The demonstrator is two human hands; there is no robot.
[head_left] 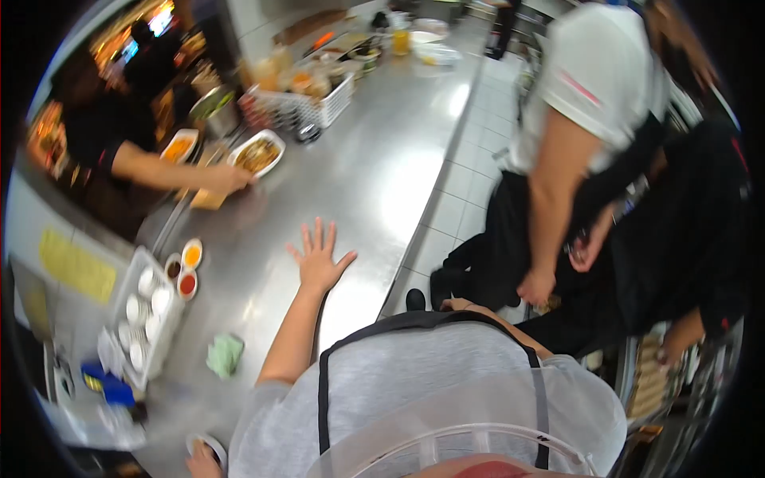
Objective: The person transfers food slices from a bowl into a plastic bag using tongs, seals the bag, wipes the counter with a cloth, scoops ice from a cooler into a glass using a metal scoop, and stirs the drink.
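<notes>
My left hand [319,267] lies palm down on the steel counter [366,175], fingers spread, holding nothing. Nearest to it, toward the upper left, is a white oval dish of brown food [257,154]. Another person's hand [227,178] reaches that dish's edge from the left. My right hand [457,305] is at my waist by the apron [426,319], mostly hidden, so its fingers cannot be made out. A crumpled green cloth [225,354] lies on the counter to the left of my left forearm.
Small sauce bowls [191,254] stand beside a white basket of cups [143,319]. A white crate of bottles [319,103] stands farther back. At bottom left, another person's hand [205,464] touches a small white bowl. Co-workers [590,88] in dark aprons stand close on my right.
</notes>
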